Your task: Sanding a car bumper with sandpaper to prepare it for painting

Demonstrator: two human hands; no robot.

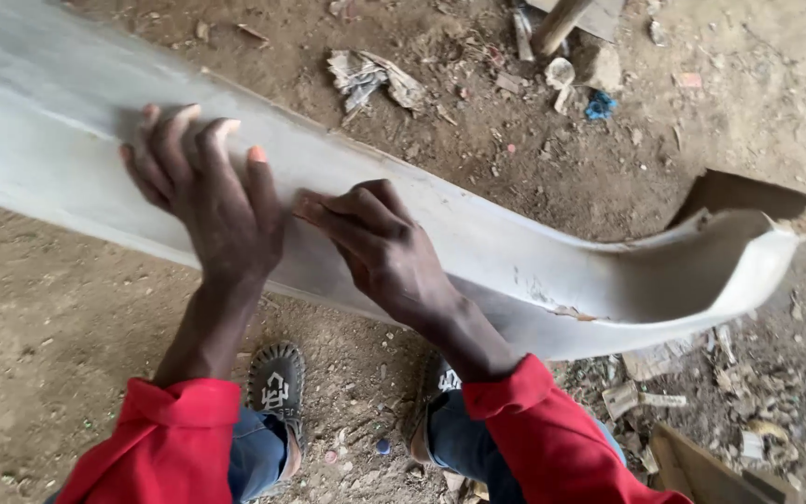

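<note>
Grey panel, long and curved like a car's bumper, runs across the scene from the upper left down to the right, where its end hooks upward into a torn, ragged edge (the inner side there looks brown). It hangs above the dirt floor, crossing just over the person's knees. Left hand lies flat on the panel's broad face, fingers spread and pressed to the surface, so this grip pinches nothing and simply rests on top. Right hand sits just beside it, touching the same face a little further along toward the hooked end; its fingers are drawn together and bent, the tips pressing a small brownish piece against the panel, though what that piece is I cannot tell. Both red sleeves reach up from below. A dark sandal stands on the floor under the panel, and scraps of crumpled paper and rubble lie beyond it.
</note>
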